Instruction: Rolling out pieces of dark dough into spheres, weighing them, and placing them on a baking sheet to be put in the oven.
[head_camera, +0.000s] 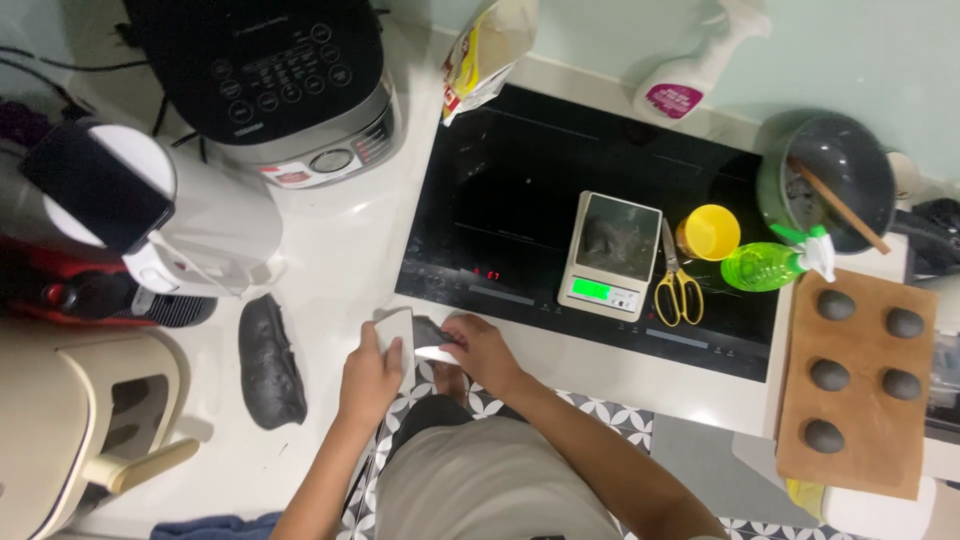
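The left hand (368, 375) grips a white scraper (396, 335) upright; the right hand (483, 350) pinches a dark dough piece (432, 332) just right of it.

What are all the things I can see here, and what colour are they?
dough log: 1, dark grey, on the white counter left of the hands
dough piece: 1, dark grey, between the hands
scraper: 1, white, in the left hand
dough balls: 5, dark grey, on the wooden board
scale: 1, white, on the black cooktop
scissors: 1, yellow handles, right of the scale
cup: 1, yellow
spray bottle: 1, green
rice cooker: 1, black and silver
left hand: grip on the scraper
right hand: on the dough piece
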